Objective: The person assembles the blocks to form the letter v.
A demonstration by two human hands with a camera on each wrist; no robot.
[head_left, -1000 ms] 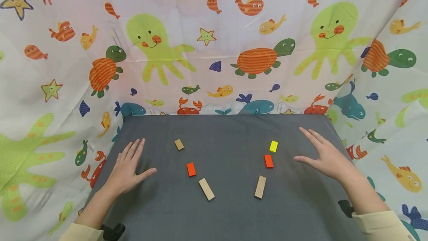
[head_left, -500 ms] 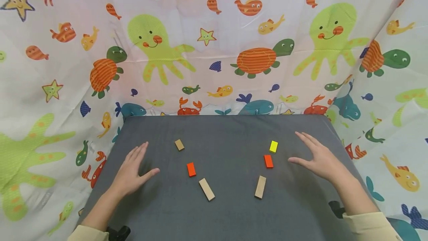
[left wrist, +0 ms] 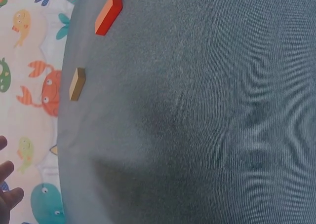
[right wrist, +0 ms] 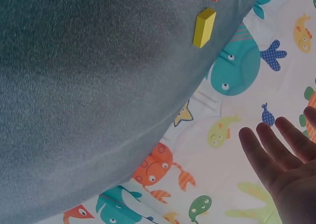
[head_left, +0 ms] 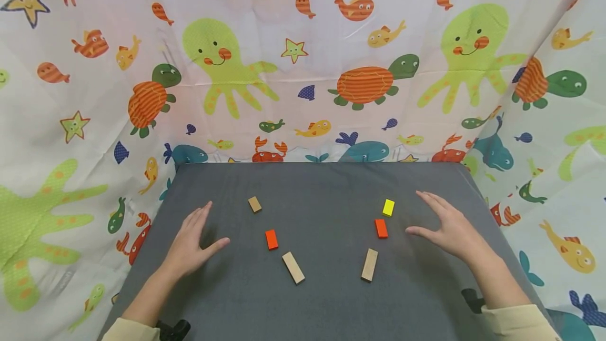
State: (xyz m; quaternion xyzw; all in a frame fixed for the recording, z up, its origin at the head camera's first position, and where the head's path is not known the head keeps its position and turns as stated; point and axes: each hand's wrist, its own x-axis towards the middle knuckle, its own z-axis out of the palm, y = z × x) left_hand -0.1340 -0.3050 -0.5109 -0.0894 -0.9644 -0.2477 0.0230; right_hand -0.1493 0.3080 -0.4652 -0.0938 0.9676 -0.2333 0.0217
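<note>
My left hand hovers over the left part of the table, thumb spread from straight fingers, holding nothing. Nearest to it are a small tan wooden block and a red block; a longer pale wooden block lies closer to me. On the right side my right hand is also held above the cloth, fingers extended and thumb apart, with nothing in it. To its left lie a yellow block, another red block and a second long pale block. Only fingertips of the left hand show in the left wrist view.
A dark grey cloth covers the table. A white curtain printed with sea animals rises behind the far edge and along both sides. Dark wrist-worn pieces sit by both cuffs.
Both hands have shifted slightly inward, the left to the right and the right to the left, and a little toward me. The blocks lie where they were.
</note>
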